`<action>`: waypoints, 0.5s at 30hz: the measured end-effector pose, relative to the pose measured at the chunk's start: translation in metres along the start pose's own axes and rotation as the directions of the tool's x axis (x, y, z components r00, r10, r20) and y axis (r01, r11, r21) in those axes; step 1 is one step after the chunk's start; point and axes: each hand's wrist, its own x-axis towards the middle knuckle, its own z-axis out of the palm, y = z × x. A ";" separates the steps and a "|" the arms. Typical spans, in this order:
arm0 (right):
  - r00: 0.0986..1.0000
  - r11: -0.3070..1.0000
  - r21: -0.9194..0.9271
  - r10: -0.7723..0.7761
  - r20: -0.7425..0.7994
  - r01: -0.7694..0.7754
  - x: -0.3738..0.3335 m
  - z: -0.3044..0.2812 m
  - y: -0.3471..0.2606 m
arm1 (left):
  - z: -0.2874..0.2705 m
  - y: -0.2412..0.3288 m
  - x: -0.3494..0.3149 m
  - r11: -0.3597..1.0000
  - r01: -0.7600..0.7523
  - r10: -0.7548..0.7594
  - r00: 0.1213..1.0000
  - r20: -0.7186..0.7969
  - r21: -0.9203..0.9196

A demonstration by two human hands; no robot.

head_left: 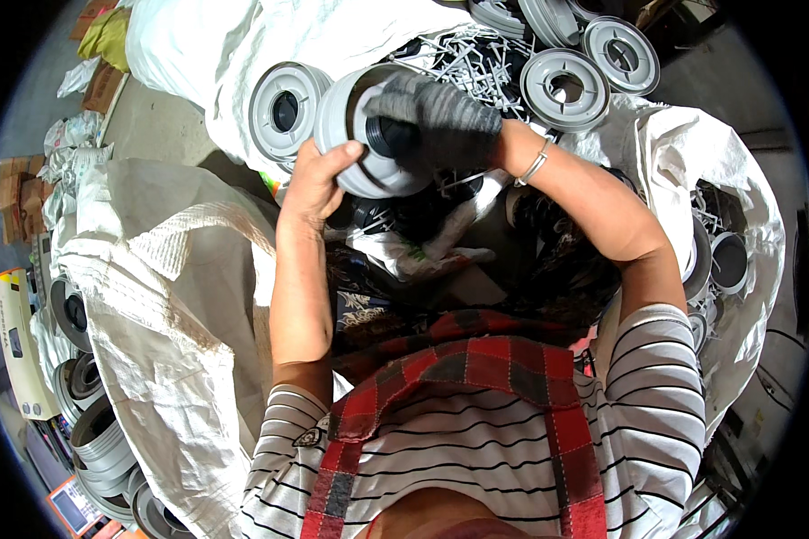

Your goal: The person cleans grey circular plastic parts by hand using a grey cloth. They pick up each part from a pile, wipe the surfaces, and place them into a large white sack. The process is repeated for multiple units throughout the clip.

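Observation:
A round grey plastic housing (375,179) is tilted in front of me. My left hand (313,182), bare, grips its near-left rim with the thumb laid along the outside. On my right hand (445,121) is a striped grey-and-black knit glove. Its fingers reach over the housing's opening and curl around a black ribbed round piece (392,136) at the centre; the glove partly hides that piece. Just left of the housing stands another grey round part (265,112) with a dark centre, apart from my hands.
Beyond my hands lie a heap of thin white plastic pieces (476,67) and several grey discs, one (564,90) at the right. White woven sacks flank me, at the left (180,260) and right (674,148). More grey rings (103,440) stack at lower left, near a pale boxy device (20,346).

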 end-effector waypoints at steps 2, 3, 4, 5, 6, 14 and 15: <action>1.000 1.000 0.002 0.003 0.002 -0.003 0.000 -0.008 -0.007 | -0.002 0.001 0.002 0.999 0.010 -0.009 1.000 0.018 -0.043; 1.000 1.000 -0.029 0.003 -0.019 -0.003 -0.002 -0.006 -0.008 | 0.001 0.000 0.001 0.999 0.008 -0.008 1.000 0.007 -0.036; 0.999 0.998 -0.059 0.002 -0.039 -0.004 -0.004 -0.003 -0.009 | 0.004 -0.001 0.001 1.000 0.007 -0.007 1.000 -0.002 -0.030; 0.999 0.997 -0.053 0.053 0.000 -0.053 -0.005 0.003 -0.005 | 0.005 -0.001 0.000 0.999 0.028 -0.029 1.000 -0.012 -0.040; 0.988 0.991 0.022 0.135 -0.078 -0.134 -0.006 0.006 -0.005 | 0.009 -0.004 0.000 0.999 -0.010 0.009 1.000 -0.019 -0.047; 0.827 0.558 0.680 0.547 0.129 -0.475 -0.010 0.005 0.016 | 0.027 -0.008 0.004 0.772 -0.145 0.163 0.986 0.028 0.619; 0.721 0.126 0.913 0.658 0.216 -0.389 -0.008 0.004 0.015 | 0.028 -0.009 0.005 0.769 -0.204 0.215 0.975 0.056 0.605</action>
